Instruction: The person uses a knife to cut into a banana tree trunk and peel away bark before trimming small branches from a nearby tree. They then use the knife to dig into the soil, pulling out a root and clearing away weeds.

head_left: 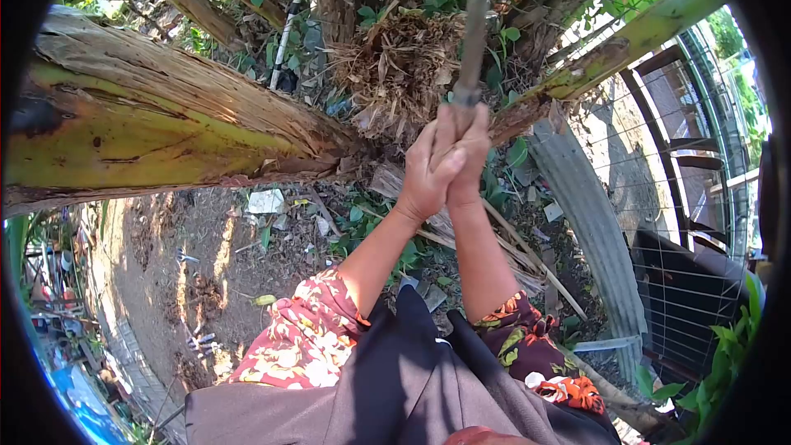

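Observation:
A long tool [472, 45] with a narrow blade, slightly blurred, points up and away from me. My left hand [428, 169] and my right hand [470, 152] are pressed together, both wrapped round its handle. Just beyond and left of the blade is a shredded, fibrous brown stump [395, 62]. A thick yellow-green trunk [165, 132] with peeling dry bark leans in from the left to the stump's base. On the right, a thinner green stem [614, 53] slants up and away.
Several brown trunks [329, 0] stand behind the stump. A corrugated sheet [593, 231] and a wire fence [692, 272] are on the right. Dry sticks [527, 255] lie below my hands, and a white block [266, 201] lies on the soil at left.

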A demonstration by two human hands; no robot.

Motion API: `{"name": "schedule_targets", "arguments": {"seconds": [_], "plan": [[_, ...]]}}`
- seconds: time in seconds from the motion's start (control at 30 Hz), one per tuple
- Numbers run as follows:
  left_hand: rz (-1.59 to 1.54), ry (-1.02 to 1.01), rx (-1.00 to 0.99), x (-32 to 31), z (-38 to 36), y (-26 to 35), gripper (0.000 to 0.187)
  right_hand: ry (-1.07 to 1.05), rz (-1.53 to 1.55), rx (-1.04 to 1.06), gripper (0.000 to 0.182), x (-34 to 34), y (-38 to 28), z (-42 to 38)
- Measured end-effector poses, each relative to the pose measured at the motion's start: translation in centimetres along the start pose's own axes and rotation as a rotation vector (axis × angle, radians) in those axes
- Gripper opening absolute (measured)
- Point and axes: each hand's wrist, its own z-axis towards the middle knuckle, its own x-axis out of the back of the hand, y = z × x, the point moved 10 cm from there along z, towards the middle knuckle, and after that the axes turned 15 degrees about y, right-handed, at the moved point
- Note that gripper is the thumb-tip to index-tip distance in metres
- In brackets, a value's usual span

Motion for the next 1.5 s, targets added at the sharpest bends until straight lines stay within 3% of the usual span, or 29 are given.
{"name": "schedule_targets", "arguments": {"seconds": [0.03, 0.07, 0.1, 0.13, 0.17, 0.23, 0.27, 0.3, 0.33, 0.37, 0.43, 0.57, 0.67, 0.77, 0.8, 0.9, 0.97, 1.03, 1.13, 1.23, 1.27, 1.33, 1.43, 1.5], "plan": [[-0.068, 0.168, 0.483, 2.4, -2.8, -9.6, 0.043, -0.071, -0.085, -0.161, 0.014, -1.5, 6.6, -1.1], [-0.135, 0.332, 0.981, 4.4, -9.2, -18.6, 0.046, -0.178, -0.317, -0.08, 0.016, -2.4, 11.5, -3.1], [-0.183, 0.374, 1.028, 5.4, -12.6, -21.3, 0.051, -0.281, -0.539, 0.008, 0.019, -3.2, 16.7, -5.6], [-0.251, 0.4, 1.029, 5.3, -13.2, -22.4, 0.057, -0.161, -0.52, 0.338, 0.026, -3.2, 19.4, -7.1], [-0.078, 0.495, 1.059, 5.6, -13.9, -20.5, 0.052, -0.023, -0.481, 0.682, 0.032, -3.7, 19.7, -7.4], [0.062, 0.454, 1.213, 6.5, -16.9, -21.8, 0.056, -0.576, -0.398, -0.388, 0.036, -2.1, 22.0, -9.1], [0.051, 0.458, 1.201, 6.0, -15.6, -21.3, 0.056, -0.543, -0.513, -0.291, 0.032, -1.9, 19.3, -7.9], [-0.015, 0.407, 1.012, 4.8, -12.6, -19.3, 0.053, -0.542, -0.514, -0.272, 0.032, -2.1, 17.0, -6.7], [-0.072, 0.361, 0.835, 3.9, -10.6, -16.8, 0.05, -0.419, -0.312, -0.256, 0.028, -1.6, 13.8, -5.2], [-0.077, 0.369, 0.836, 3.1, -9.8, -15.4, 0.05, -0.296, -0.108, -0.242, 0.027, -0.9, 10.6, -3.7], [-0.012, 0.304, 0.439, 1.5, -5.3, -9.6, 0.047, -0.258, -0.207, -0.092, 0.027, -0.3, 4.6, -1.4], [-0.132, 0.313, 0.395, 0.6, -3.0, -7.2, 0.046, -0.303, -0.372, 0.071, 0.027, -1.3, 2.3, 0.4], [-0.228, 0.28, 0.711, 0.7, -4.6, -12.1, 0.046, -0.295, -0.455, 0.105, 0.027, -2.3, 7.2, 0.2], [-0.243, 0.375, 0.849, 2.0, -6.8, -13.5, 0.048, -0.359, -0.512, 0.034, 0.032, -2.7, 11.3, -1.8], [-0.207, 0.37, 0.749, 2.4, -6.4, -13.3, 0.049, -0.348, -0.488, -0.002, 0.031, -2.7, 11.5, -2.1], [-0.042, 0.276, 0.738, 2.4, -7.1, -14.4, 0.05, -0.34, -0.407, -0.096, 0.032, -1.7, 10.7, -2.1], [-0.005, 0.231, 0.668, 2.2, -6.5, -13.5, 0.052, -0.264, -0.36, -0.044, 0.032, -1.2, 8.0, -1.5], [0.186, 0.257, 0.473, 3.0, -4.6, -10.6, 0.048, -0.187, -0.415, -0.029, 0.033, -0.8, 7.0, -0.5], [0.36, 0.516, 0.192, 6.5, -0.9, -7.6, 0.025, -0.104, -0.384, 0.022, 0.032, -0.5, 5.1, 1.5], [0.679, 0.514, -0.026, 8.3, 2.2, -5.0, 0.021, -0.014, -0.375, 0.031, 0.031, 0.1, 5.5, 3.2], [0.681, 0.513, -0.026, 8.6, 2.5, -5.2, 0.021, -0.018, -0.393, 0.096, 0.031, -0.1, 5.6, 3.3], [0.757, 0.506, -0.21, 8.3, 3.1, -4.0, 0.017, -0.015, -0.408, 0.161, 0.031, -0.4, 6.0, 3.3], [0.767, 0.453, -0.246, 7.8, 3.0, -4.0, 0.013, -0.008, -0.307, 0.026, 0.029, 0.3, 7.2, 3.1], [0.78, 0.403, -0.241, 7.5, 3.3, -4.0, 0.011, 0.059, 0.142, -0.492, 0.03, 0.8, 10.6, 1.9]]}}
